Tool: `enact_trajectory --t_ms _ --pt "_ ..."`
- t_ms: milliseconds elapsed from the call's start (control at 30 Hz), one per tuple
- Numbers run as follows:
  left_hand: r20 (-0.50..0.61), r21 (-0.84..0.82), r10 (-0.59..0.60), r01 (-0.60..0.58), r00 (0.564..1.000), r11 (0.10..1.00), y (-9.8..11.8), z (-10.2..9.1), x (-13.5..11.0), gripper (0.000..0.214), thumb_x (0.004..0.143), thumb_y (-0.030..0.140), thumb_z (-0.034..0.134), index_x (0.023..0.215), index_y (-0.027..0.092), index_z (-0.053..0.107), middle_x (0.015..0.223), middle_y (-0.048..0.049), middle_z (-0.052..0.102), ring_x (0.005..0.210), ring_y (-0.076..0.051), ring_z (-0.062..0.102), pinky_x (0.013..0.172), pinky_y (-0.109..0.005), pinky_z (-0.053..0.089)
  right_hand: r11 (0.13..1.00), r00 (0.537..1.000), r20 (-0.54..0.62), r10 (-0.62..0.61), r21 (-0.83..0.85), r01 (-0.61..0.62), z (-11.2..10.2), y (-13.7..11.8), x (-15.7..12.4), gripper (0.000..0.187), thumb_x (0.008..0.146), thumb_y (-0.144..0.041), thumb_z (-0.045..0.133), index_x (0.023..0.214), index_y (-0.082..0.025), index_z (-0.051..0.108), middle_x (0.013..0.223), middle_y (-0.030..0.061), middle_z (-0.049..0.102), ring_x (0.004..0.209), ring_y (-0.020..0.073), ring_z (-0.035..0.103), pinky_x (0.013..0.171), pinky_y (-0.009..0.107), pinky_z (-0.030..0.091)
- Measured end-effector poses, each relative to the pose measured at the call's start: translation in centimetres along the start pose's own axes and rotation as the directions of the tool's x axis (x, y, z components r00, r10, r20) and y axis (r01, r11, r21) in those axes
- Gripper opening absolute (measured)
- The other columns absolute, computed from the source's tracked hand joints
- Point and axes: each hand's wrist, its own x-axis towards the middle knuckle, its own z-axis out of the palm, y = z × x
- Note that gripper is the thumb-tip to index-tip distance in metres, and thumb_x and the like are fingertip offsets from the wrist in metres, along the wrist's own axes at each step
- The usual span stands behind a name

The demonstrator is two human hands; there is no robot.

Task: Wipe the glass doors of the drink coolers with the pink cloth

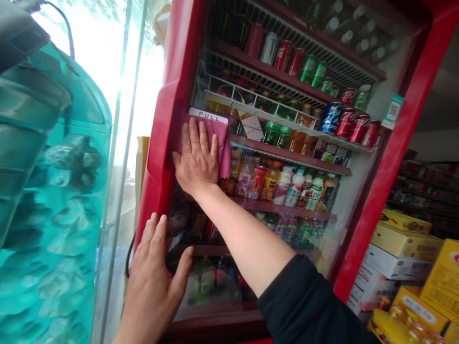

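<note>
Spread flat, my right hand [197, 155] holds a pink cloth [224, 153] against the glass door of a red drinks fridge [159, 143], just under the white "PULL" label [208, 115]. Part of the cloth hangs loose to the right of the fingers. Lower down, my left hand [152, 274] is open with its thumb apart and nothing in it, in front of the door's lower left edge. Whether it touches the frame I cannot tell. Behind the glass stand cans [283, 56] and bottles [296, 186] on several shelves.
To the left is a turquoise translucent cabinet [81, 200] with a clear panel edge beside it. Stacked cartons [403, 239] and yellow boxes [442, 282] stand on the right by the fridge. A green QR-code sticker [393, 111] is at the door's right side.
</note>
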Motion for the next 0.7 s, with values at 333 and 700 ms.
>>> enact_trajectory --t_ms 333,700 --pt "0.010 0.022 0.014 -0.014 1.000 1.000 0.4 -1.3 -0.6 0.085 0.102 0.057 0.057 0.175 0.025 0.027 0.181 -0.0171 0.036 0.166 -0.039 0.038 0.130 -0.066 0.043 0.988 0.992 0.042 -0.122 0.099 0.118 0.3 0.8 -4.0 0.067 0.112 -0.034 0.046 0.173 -0.009 0.033 0.186 0.0128 0.022 0.175 0.0279 0.013 0.144 0.056 0.002" --pt "0.027 0.035 0.026 -0.027 0.999 0.999 1.9 -4.2 -1.5 0.084 0.101 0.057 0.056 0.175 0.029 0.027 0.180 -0.0142 0.039 0.165 -0.038 0.040 0.130 -0.064 0.044 0.887 0.881 0.158 -0.445 0.210 0.411 1.4 4.8 -9.9 0.061 0.114 -0.030 0.043 0.171 -0.013 0.036 0.182 0.0103 0.031 0.173 0.0258 0.023 0.145 0.055 0.011"
